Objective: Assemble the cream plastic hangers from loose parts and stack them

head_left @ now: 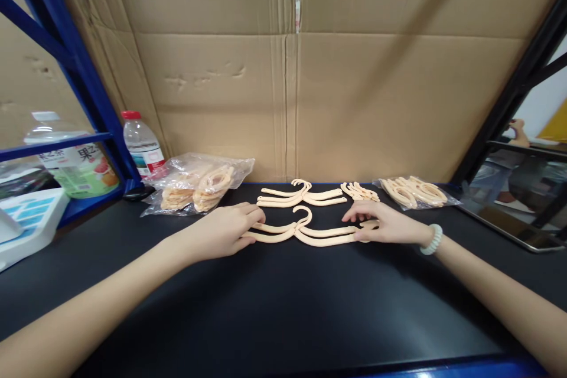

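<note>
A beige clothes hanger (325, 241) lies flat on the black table, its hook pointing away from me. My left hand (234, 229) is closed around the hanger's left end, fingers above and thumb on the near side. At the opposite end, my right hand (381, 222) has its thumb against the hanger's tip, with fingers curved over it. A small beige piece (370, 224) shows under the right palm; whether it is gripped I cannot tell. Just behind lie several more beige hangers (305, 197), nested together, and a small pile of beige hooks (358, 191).
A clear bag of beige parts (199, 186) sits at the back left, another bag (414, 192) at the back right. Bottles (142, 144) stand by the blue frame, near a white-and-blue tray (33, 221). Cardboard (398, 100) walls the back; a dark glossy panel (509, 224) lies right.
</note>
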### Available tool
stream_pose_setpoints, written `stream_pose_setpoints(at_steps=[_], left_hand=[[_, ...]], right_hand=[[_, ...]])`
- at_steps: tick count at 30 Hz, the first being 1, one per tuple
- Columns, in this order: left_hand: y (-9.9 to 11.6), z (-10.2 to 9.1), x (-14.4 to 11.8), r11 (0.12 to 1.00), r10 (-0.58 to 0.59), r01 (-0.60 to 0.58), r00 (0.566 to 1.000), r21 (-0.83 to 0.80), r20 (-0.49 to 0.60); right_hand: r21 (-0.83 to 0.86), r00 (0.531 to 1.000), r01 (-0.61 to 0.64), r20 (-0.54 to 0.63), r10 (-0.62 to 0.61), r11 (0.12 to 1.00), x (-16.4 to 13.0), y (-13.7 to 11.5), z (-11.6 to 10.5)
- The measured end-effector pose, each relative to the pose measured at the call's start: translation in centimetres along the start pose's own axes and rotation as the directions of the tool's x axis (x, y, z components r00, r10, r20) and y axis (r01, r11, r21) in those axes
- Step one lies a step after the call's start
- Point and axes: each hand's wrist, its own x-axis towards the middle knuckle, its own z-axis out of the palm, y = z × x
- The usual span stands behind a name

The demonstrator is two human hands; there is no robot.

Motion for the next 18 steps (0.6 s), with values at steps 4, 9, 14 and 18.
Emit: stream_pose_setpoints(at_steps=[4,9,14,18], left_hand=[[-0.44,0.34,0.08,0.999,0.027,-0.027,1.000,-0.018,0.009],[-0.33,0.53,0.27,0.998,0.060,-0.059,0.998,-0.018,0.009],[-0.24,0.70,0.37,0.997,0.064,-0.065,0.998,-0.037,-0.016],[-0.15,0.75,0.40,0.997,0.060,-0.061,0.998,-0.048,-0.016]], right_hand=[[-0.034,0.996,0.087,0.020,-0.086,0.996,0.34,-0.55,0.92],[-0.026,0.993,0.108,0.044,-0.107,0.994,0.30,-0.42,0.75],[0.004,0.993,0.111,0.044,-0.111,0.994,0.19,0.10,0.61],[-0.003,0.995,0.100,0.030,-0.100,0.995,0.24,0.37,0.53]])
